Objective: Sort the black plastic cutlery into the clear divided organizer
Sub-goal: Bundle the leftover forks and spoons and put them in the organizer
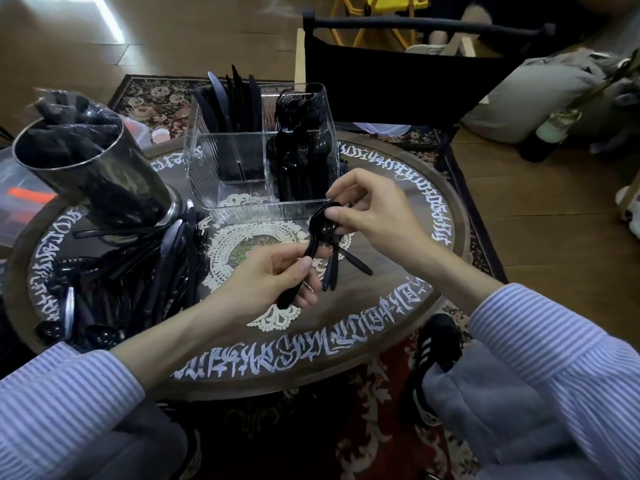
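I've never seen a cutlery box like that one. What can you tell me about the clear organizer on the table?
The clear organizer is a see-through, ribbed plastic box with inner dividers, standing upright on the far part of the round table. Knives stand in its back left compartment, forks in the back right, spoons in the front right. The front left compartment looks empty. Neither hand touches it; the right hand is just in front.

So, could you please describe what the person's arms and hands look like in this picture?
Both arms wear a long-sleeved shirt with fine blue and white stripes; the left sleeve and right sleeve are pushed back, leaving the forearms bare. The left hand and right hand are bare, without gloves; no watch or bracelet shows.
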